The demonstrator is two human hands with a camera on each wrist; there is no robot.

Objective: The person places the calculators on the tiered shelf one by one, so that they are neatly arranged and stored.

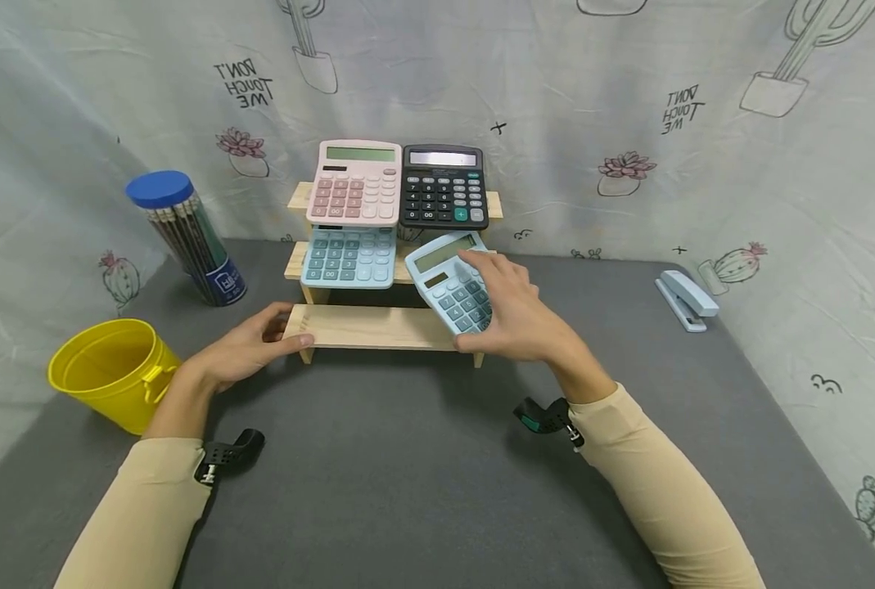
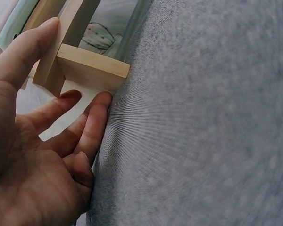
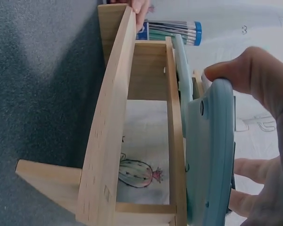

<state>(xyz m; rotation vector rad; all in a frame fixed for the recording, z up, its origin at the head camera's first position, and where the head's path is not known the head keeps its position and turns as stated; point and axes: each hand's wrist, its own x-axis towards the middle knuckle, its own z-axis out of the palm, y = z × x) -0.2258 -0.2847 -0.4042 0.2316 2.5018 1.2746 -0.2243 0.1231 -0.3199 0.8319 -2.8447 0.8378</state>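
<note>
My right hand [image 1: 520, 317] grips a light blue calculator [image 1: 437, 276] between thumb and fingers. The calculator is tilted, its screen end overlapping the middle step of a wooden tiered stand [image 1: 378, 329]. The right wrist view shows the edge and back of this calculator [image 3: 210, 155] close beside the stand's step. My left hand [image 1: 249, 348] holds the left end of the stand's lowest step, thumb on top and fingers around the end. On the middle step rests another light blue calculator [image 1: 350, 260]. A pink calculator [image 1: 356, 186] and a black calculator [image 1: 444, 188] lean side by side on the top step.
Left of the stand, a clear tub of pencils [image 1: 194, 245] with a blue lid stands tilted in view. Nearer my left arm is a yellow bucket [image 1: 113, 372]. A light blue stapler [image 1: 686, 299] lies at the right on the grey table [image 1: 378, 483]. Patterned cloth [image 1: 437, 74] hangs behind.
</note>
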